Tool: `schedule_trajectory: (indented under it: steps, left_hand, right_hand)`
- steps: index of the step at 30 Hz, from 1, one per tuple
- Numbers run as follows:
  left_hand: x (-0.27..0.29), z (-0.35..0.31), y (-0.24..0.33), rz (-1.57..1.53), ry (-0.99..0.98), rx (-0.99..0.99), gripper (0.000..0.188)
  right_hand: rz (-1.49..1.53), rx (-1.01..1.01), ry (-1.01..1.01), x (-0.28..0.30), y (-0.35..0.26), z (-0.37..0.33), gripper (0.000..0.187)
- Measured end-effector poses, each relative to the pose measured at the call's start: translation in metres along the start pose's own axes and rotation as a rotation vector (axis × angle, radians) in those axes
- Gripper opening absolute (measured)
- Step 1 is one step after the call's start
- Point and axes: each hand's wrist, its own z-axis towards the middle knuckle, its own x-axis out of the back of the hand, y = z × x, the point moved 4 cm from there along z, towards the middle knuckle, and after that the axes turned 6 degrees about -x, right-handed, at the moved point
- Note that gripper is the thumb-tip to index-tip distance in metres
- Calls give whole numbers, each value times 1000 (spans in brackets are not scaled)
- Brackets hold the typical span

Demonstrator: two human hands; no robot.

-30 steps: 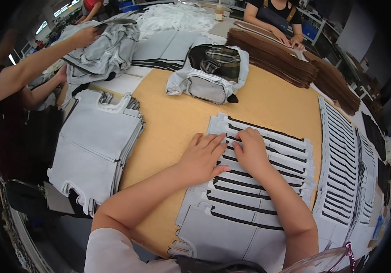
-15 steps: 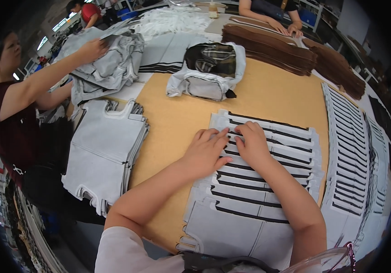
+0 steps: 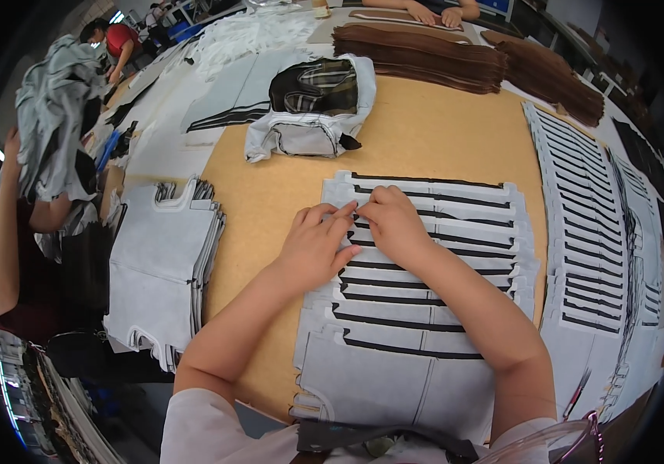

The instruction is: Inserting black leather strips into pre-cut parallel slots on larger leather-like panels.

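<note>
Overlapping light grey garment panels (image 3: 401,387) with black edge strips lie in a stepped row before me. My left hand (image 3: 315,246) rests on their left side, fingers stretched and thumb apart, its fingertips at the notched ends of the strips. Close beside it, my right hand (image 3: 395,226) has thumb and index finger drawn together at the edge of an upper panel. The exact pinch point is partly hidden by the fingers.
Left stands a stack of grey cut panels (image 3: 154,271). A grey garment with plaid lining (image 3: 312,104) lies beyond, with brown stacked pieces (image 3: 417,60) behind. More striped panels (image 3: 583,224) are at right. A co-worker at left holds a grey bundle (image 3: 57,116).
The co-worker's grey bundle has been lifted off the table toward the left. The view has shifted slightly. My right thumb and fingers have drawn closer together; my left hand stays beside them.
</note>
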Motion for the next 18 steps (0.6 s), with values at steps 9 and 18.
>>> schedule_trajectory:
  steps: [9,18]
  left_hand:
    - [-4,-1,-6,-52,17,51,56]
    - [-3,19,-12,-20,-1,133,42]
  right_hand:
    - [-106,13,-91,-2,-8,-1,23]
    - [-233,-32,-98,5,-9,-8,20]
